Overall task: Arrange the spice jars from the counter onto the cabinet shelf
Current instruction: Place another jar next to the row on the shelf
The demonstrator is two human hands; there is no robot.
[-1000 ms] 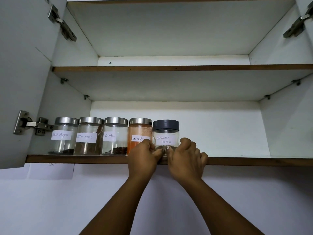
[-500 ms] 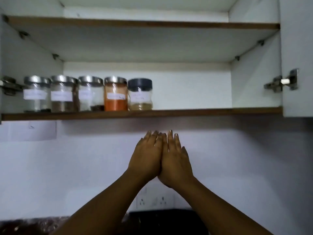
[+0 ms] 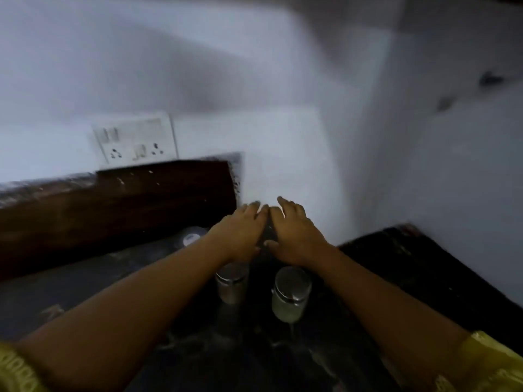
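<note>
Two jars on the bench [image 3: 70, 292]: left jar [image 3: 230, 281] too blurred to read, right jar [image 3: 291, 295] pale-filled; left hand [image 3: 240, 233] and right hand [image 3: 294, 233] fingers straight, empty.

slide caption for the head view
Left hand and right hand hover open near two steel-lidded jars on the dark counter

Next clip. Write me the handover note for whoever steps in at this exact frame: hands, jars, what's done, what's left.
Hands: the left hand is open, fingers extended, holding nothing, above the counter. The right hand is right beside it, also open and holding nothing.
Jars: a steel-lidded jar stands below the left wrist. A second jar, with pale contents, stands below the right wrist. A third jar, blurred, is further back on the left.
Done: cannot tell; the cabinet shelf is out of view.
Left: at least these three jars must go up.
</note>
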